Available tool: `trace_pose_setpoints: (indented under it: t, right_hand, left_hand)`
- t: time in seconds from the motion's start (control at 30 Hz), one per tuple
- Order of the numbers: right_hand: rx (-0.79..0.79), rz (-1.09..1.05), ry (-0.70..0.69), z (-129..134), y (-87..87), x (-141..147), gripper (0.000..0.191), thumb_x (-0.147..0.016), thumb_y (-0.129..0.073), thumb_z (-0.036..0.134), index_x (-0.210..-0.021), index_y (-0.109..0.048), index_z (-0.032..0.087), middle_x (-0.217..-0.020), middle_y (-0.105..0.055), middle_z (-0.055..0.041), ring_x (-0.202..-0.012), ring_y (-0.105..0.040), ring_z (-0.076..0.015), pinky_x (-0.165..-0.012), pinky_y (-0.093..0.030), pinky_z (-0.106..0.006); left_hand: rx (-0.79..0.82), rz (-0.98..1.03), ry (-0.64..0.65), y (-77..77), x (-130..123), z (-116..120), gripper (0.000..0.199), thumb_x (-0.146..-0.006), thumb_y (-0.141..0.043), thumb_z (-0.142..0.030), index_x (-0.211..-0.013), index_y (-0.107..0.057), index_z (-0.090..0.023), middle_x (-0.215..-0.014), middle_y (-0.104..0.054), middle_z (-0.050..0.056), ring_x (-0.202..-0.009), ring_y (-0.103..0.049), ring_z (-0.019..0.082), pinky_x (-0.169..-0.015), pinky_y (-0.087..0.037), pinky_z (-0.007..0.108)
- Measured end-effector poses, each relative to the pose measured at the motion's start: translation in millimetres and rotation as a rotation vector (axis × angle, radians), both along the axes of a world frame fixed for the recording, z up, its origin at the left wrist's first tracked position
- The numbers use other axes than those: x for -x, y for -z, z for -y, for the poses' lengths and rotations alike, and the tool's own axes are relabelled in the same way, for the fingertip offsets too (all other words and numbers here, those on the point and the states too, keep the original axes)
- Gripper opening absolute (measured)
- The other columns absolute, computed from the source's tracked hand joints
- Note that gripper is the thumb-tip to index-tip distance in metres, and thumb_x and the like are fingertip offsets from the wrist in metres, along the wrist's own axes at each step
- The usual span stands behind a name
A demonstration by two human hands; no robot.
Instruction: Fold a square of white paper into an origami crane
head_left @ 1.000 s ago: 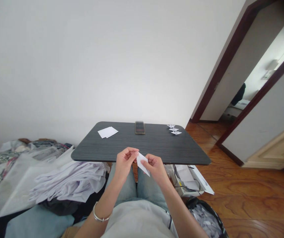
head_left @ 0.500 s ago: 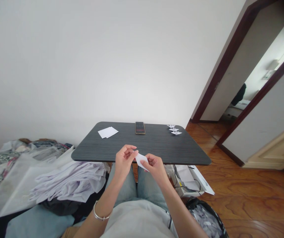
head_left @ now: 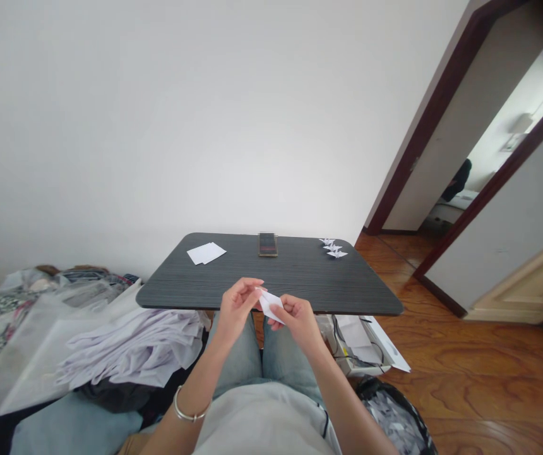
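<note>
A small folded piece of white paper (head_left: 270, 305) is pinched between both of my hands, just in front of the table's near edge. My left hand (head_left: 238, 309), with a silver bangle (head_left: 192, 411) on its wrist, holds the paper's left end. My right hand (head_left: 297, 319) grips its lower right end. Part of the paper is hidden by my fingers. Beyond my hands, on the dark wood-grain table (head_left: 167, 294), lie a small stack of white paper sheets (head_left: 206, 253), a smartphone (head_left: 268, 244) and several small white origami figures (head_left: 333, 248).
Below the table are my jeans-clad knees (head_left: 238, 354). Folded white cloth and plastic bags (head_left: 129, 347) are piled at left. A box with papers and cables (head_left: 354, 344) and a bag of paper scraps (head_left: 394, 420) sit at right on the wooden floor (head_left: 480, 385).
The paper now looks shorter and lies flatter between my fingers, its long point no longer reaching down past my right hand. My hands have turned it slightly.
</note>
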State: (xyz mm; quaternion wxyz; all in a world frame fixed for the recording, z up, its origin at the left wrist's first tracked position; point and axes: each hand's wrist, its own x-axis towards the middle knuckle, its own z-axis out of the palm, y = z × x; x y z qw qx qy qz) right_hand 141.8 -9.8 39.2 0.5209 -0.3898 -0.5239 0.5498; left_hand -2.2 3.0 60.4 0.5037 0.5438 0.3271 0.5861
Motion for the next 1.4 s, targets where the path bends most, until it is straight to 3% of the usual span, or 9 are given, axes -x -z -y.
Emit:
trace_pose_setpoints:
  t: [0.13, 0.27, 0.47, 0.77, 0.97, 1.1, 1.4]
  right_hand:
    - [0.016, -0.03, -0.061, 1, -2.4, -3, 0.03, -0.067, -0.068, 0.043, -0.063, -0.058, 0.015, -0.053, -0.064, -0.0008, -0.041, -0.055, -0.0101, -0.043, -0.044, -0.02]
    - [0.022, -0.036, -0.098, 3, -5.5, -4, 0.031, -0.067, -0.068, 0.042, -0.062, -0.056, 0.015, -0.052, -0.064, -0.0005, -0.041, -0.055, -0.0096, -0.043, -0.044, -0.02]
    - [0.017, -0.029, -0.071, 4, -6.3, -3, 0.031, -0.066, -0.069, 0.043, -0.063, -0.057, 0.014, -0.052, -0.064, -0.0007, -0.041, -0.054, -0.0098, -0.043, -0.044, -0.02]
    - [0.003, -0.014, -0.028, 3, -5.1, 0, 0.031, -0.066, -0.068, 0.045, -0.063, -0.058, 0.015, -0.051, -0.063, 0.0, -0.041, -0.055, -0.0108, -0.044, -0.046, -0.022]
    - [0.003, -0.004, -0.015, 2, -2.8, -1, 0.032, -0.066, -0.068, 0.045, -0.063, -0.057, 0.015, -0.052, -0.063, -0.0002, -0.04, -0.054, -0.0105, -0.044, -0.045, -0.021]
    - [0.001, 0.006, -0.009, 1, -1.6, -2, 0.033, -0.066, -0.068, 0.046, -0.063, -0.058, 0.015, -0.052, -0.063, -0.0006, -0.041, -0.054, -0.0107, -0.044, -0.045, -0.021]
    - [-0.018, 0.02, -0.02, 4, -5.2, 1, 0.031, -0.068, -0.066, 0.044, -0.063, -0.056, 0.016, -0.051, -0.062, 0.0002, -0.04, -0.053, -0.0104, -0.043, -0.046, -0.021]
  left_hand:
    - [0.043, -0.037, 0.163, -2.2, 9, -2, 0.022, -0.069, -0.067, -0.027, -0.087, -0.063, -0.014, -0.081, -0.067, 0.005, -0.066, -0.06, 0.013, -0.058, -0.049, 0.023]
    - [0.062, -0.057, 0.203, -4.5, 14, -4, 0.023, -0.07, -0.066, -0.03, -0.084, -0.065, -0.012, -0.078, -0.067, 0.006, -0.063, -0.06, 0.013, -0.055, -0.05, 0.024]
    - [0.089, -0.046, 0.133, -7.3, 12, -4, 0.021, -0.07, -0.066, -0.032, -0.074, -0.065, -0.011, -0.074, -0.069, 0.007, -0.06, -0.061, 0.013, -0.056, -0.051, 0.023]
    - [0.095, -0.088, -0.022, -6.8, 6, -2, 0.023, -0.07, -0.065, -0.035, -0.075, -0.066, -0.012, -0.06, -0.066, 0.002, -0.055, -0.061, 0.014, -0.056, -0.052, 0.026]
    - [0.095, 0.004, 0.029, -5.6, 4, 1, 0.033, -0.077, -0.055, -0.044, -0.081, -0.064, -0.012, -0.065, -0.066, 0.004, -0.058, -0.062, 0.015, -0.057, -0.052, 0.026]
    - [0.139, -0.025, 0.106, -6.3, 6, 0, 0.026, -0.07, -0.065, -0.038, -0.071, -0.062, -0.012, -0.061, -0.065, 0.003, -0.057, -0.061, 0.013, -0.055, -0.05, 0.023]
    - [0.084, -0.101, -0.012, -3.2, 3, -1, 0.027, -0.07, -0.065, -0.035, -0.057, -0.054, -0.015, -0.051, -0.059, -0.001, -0.048, -0.054, 0.01, -0.05, -0.046, 0.021]
